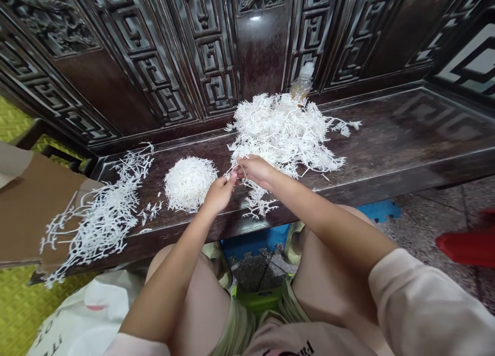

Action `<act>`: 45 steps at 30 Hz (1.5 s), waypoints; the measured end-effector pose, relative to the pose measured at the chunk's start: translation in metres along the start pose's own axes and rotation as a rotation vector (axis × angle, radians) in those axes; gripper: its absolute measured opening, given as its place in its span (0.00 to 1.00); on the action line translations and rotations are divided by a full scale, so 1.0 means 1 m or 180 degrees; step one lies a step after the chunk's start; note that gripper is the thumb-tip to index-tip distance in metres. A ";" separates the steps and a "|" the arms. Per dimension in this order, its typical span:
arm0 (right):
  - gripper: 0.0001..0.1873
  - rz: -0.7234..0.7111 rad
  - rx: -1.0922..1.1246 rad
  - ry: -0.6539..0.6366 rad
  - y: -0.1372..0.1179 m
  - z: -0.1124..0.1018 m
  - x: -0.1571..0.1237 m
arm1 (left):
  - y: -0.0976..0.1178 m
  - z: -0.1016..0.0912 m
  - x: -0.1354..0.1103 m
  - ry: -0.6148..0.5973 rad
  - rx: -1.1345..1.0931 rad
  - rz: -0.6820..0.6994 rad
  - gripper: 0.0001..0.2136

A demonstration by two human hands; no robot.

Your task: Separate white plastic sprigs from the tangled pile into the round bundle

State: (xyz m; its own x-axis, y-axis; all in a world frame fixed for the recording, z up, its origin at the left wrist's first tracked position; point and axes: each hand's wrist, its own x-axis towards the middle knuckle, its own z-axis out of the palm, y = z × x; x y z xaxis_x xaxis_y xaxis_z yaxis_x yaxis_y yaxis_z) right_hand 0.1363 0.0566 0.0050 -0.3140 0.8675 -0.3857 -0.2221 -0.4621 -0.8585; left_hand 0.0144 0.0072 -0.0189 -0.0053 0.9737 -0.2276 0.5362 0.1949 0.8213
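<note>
My left hand and my right hand meet over the front of a dark wooden bench. Both are closed, with fingertips pinched on a thin white branched plastic piece that is mostly hidden by the fingers. Just behind my right hand rises a large tangled heap of white branched plastic pieces, some hanging over the front edge. Left of my left hand sits a round pile of small loose white pieces. Farther left lies a heap of bare white branching stems.
A clear bottle with a white cap stands behind the large heap, against the carved backrest. At the left are a cardboard box and a white bag. Something red is on the floor at the right.
</note>
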 end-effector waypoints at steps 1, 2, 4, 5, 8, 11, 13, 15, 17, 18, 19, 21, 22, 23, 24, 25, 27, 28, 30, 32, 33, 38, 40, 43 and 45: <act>0.09 0.0016 0.0007 -0.0017 0.000 0.000 0.000 | 0.000 0.000 0.000 0.0045 -0.0063 0.0026 0.26; 0.08 0.0020 -0.0028 -0.0002 0.000 0.000 -0.001 | 0.000 0.000 0.000 0.0056 -0.0145 0.0041 0.25; 0.07 -0.0001 -0.0137 0.0091 -0.001 -0.001 -0.001 | 0.002 -0.001 -0.001 -0.0020 -0.0365 0.0015 0.24; 0.07 -0.0009 -0.0185 0.0116 -0.002 -0.002 -0.001 | 0.003 -0.001 -0.002 -0.0074 -0.0499 -0.0023 0.24; 0.08 0.0038 -0.0251 -0.0010 -0.003 -0.004 -0.002 | 0.006 -0.003 -0.003 -0.0131 -0.0878 -0.0093 0.22; 0.08 0.0078 -0.0265 -0.0182 -0.003 -0.004 -0.003 | 0.009 -0.005 -0.004 -0.0066 -0.1012 0.0066 0.19; 0.09 0.0108 -0.0195 -0.0209 -0.004 -0.004 -0.003 | 0.009 -0.006 -0.004 -0.0077 -0.0894 0.0243 0.18; 0.09 0.0142 -0.0094 -0.0172 -0.004 -0.004 -0.003 | 0.010 -0.007 -0.004 -0.0136 -0.0717 0.0420 0.18; 0.09 0.0159 -0.0071 -0.0064 -0.004 -0.004 -0.002 | 0.009 -0.007 -0.004 -0.0163 -0.0611 0.0543 0.18; 0.08 0.0144 -0.0117 0.0011 -0.004 -0.004 -0.001 | 0.009 -0.006 -0.004 -0.0166 -0.0576 0.0567 0.18; 0.08 0.0117 -0.0207 0.0091 -0.004 -0.005 0.000 | 0.008 -0.006 -0.004 -0.0164 -0.0541 0.0555 0.18; 0.06 0.0012 -0.0474 0.0250 -0.004 -0.006 0.001 | 0.007 -0.006 -0.003 -0.0140 -0.0453 0.0441 0.19; 0.04 -0.0058 -0.0622 0.0325 -0.003 -0.006 0.001 | 0.006 -0.006 -0.003 -0.0123 -0.0404 0.0359 0.20; 0.03 -0.0132 -0.0765 0.0385 -0.003 -0.007 0.002 | 0.004 -0.007 -0.002 -0.0097 -0.0356 0.0276 0.20; 0.06 -0.0218 -0.0910 0.0447 -0.002 -0.007 0.002 | 0.003 -0.007 -0.002 -0.0067 -0.0314 0.0201 0.20; 0.10 -0.0326 -0.1062 0.0511 -0.001 -0.008 0.002 | 0.002 -0.007 -0.001 -0.0034 -0.0275 0.0139 0.20; 0.17 -0.0617 -0.1418 0.0572 0.000 -0.011 0.002 | 0.001 -0.007 -0.001 0.0025 -0.0183 0.0072 0.20; 0.17 -0.0780 -0.1622 0.0543 0.000 -0.012 0.001 | 0.000 -0.007 0.000 0.0062 -0.0128 0.0074 0.19; 0.14 -0.0988 -0.2031 0.0357 -0.001 -0.014 0.002 | 0.000 -0.007 0.000 0.0160 0.0010 0.0124 0.18; 0.10 -0.0942 -0.2368 0.0041 -0.002 -0.014 0.002 | -0.001 -0.007 0.001 0.0261 0.0205 0.0185 0.18; 0.09 -0.0865 -0.2497 -0.0137 -0.002 -0.014 0.002 | -0.001 -0.007 0.001 0.0300 0.0307 0.0212 0.18; 0.15 -0.0921 -0.2974 0.0301 0.000 -0.008 -0.003 | -0.003 -0.009 0.003 0.0377 0.0606 0.0292 0.19; 0.22 -0.1387 -0.3189 0.0760 0.001 -0.006 -0.007 | -0.002 -0.009 0.003 0.0365 0.0689 0.0245 0.19; 0.20 -0.1951 -0.3467 0.0225 0.000 -0.007 -0.010 | -0.001 -0.010 0.002 0.0347 0.0860 0.0223 0.18; 0.13 -0.1775 -0.3548 -0.0423 -0.002 -0.009 -0.009 | 0.000 -0.011 0.001 0.0349 0.0989 0.0281 0.17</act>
State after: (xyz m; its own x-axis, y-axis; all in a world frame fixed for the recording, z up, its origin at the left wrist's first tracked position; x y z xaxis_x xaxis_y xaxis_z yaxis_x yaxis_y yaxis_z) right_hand 0.1479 0.0512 0.0076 -0.5335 0.8395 0.1029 0.5259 0.4245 -0.7370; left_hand 0.0056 0.0096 -0.0133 -0.0290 0.9954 -0.0913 0.7701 0.0805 0.6328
